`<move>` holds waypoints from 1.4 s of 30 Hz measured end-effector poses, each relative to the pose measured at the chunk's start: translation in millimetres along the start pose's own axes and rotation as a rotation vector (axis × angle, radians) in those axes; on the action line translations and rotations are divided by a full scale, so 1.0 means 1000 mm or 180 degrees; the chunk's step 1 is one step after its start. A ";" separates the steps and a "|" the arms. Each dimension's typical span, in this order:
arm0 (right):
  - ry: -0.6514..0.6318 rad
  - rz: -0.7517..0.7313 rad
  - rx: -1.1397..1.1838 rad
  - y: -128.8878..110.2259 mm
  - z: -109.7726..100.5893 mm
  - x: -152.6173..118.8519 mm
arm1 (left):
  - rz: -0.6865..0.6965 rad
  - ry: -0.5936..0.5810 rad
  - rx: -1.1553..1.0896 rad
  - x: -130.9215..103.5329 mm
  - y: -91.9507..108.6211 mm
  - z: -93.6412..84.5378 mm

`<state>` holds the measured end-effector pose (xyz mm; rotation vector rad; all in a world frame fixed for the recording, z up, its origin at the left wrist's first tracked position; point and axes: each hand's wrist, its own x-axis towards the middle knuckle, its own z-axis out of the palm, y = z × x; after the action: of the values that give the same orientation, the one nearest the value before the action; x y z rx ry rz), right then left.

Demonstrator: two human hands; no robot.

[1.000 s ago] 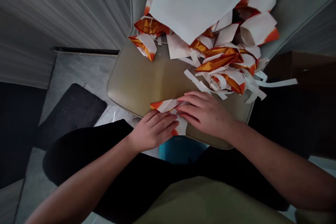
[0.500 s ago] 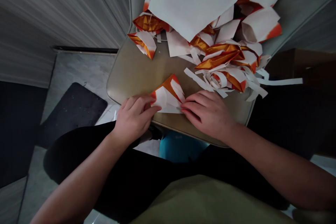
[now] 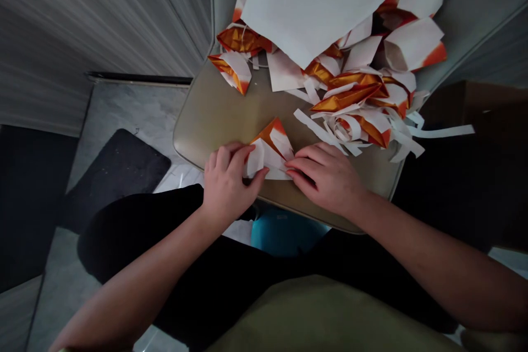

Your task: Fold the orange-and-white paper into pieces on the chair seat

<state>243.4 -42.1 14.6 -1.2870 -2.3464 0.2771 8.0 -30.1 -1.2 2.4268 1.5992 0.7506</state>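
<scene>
A partly folded sheet of paper [image 3: 272, 148], white with orange-gold and red areas, lies near the front edge of the chair seat [image 3: 210, 115]. Its gold corner points away from me, and a white strip runs along its near edge. My left hand [image 3: 231, 179] grips the paper's left side, thumb on the near edge and fingers over the top. At the right corner, my right hand [image 3: 328, 176] pinches the paper between thumb and fingers. The fingertips partly cover both ends of the sheet.
Folded gold-and-white paper pieces [image 3: 350, 93] are heaped at the back of the seat, with a large white sheet [image 3: 317, 5] over some. Loose paper strips [image 3: 317, 126] lie to the right. One folded piece [image 3: 233, 71] sits apart at left. A dark mat [image 3: 119, 170] is on the floor.
My left hand has shifted right and further onto the paper, its fingers now curled over the left side. My right hand stays at the right corner. The view has moved slightly.
</scene>
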 end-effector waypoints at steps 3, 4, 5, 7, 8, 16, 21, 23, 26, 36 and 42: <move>-0.0036 0.0009 0.0029 0.000 -0.001 0.001 | 0.0012 -0.0071 -0.0124 0.000 0.000 -0.002; -0.0042 0.0014 0.0027 0.000 -0.001 0.002 | 0.0022 -0.0088 -0.0149 0.000 0.000 -0.002; -0.0051 0.0018 0.0020 0.000 -0.001 0.002 | 0.0028 -0.0085 -0.0151 0.000 0.000 -0.002; -0.0058 0.0026 -0.0001 0.000 -0.001 0.003 | 0.0035 -0.0019 -0.0088 0.001 0.000 -0.001; -0.0061 0.0027 -0.0009 0.000 -0.001 0.003 | 0.0045 0.0028 -0.0039 0.001 0.000 -0.001; -0.0020 0.0098 0.0025 0.000 0.001 0.005 | 0.0180 0.0270 -0.0179 0.002 -0.007 0.000; 0.0021 0.0060 -0.0006 0.000 0.003 0.005 | 0.0309 0.0447 -0.0275 -0.001 -0.011 -0.002; 0.0040 0.0051 -0.0004 0.001 0.004 0.005 | 0.0434 0.0575 -0.0154 -0.003 -0.012 -0.001; 0.0079 0.0018 -0.0017 0.002 0.005 0.005 | 0.0660 0.0734 0.0189 -0.005 -0.014 0.003; 0.0212 0.0076 -0.0048 0.004 0.011 0.006 | 0.0691 0.0665 0.0313 -0.005 -0.014 0.007; 0.0336 0.0384 0.0056 0.004 0.016 0.007 | 0.0837 0.0530 0.0422 -0.004 -0.018 0.003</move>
<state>235.6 -33.7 1.3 -1.4026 -2.1781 0.2603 -6.1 -25.4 -12.0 2.7742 1.4408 0.9378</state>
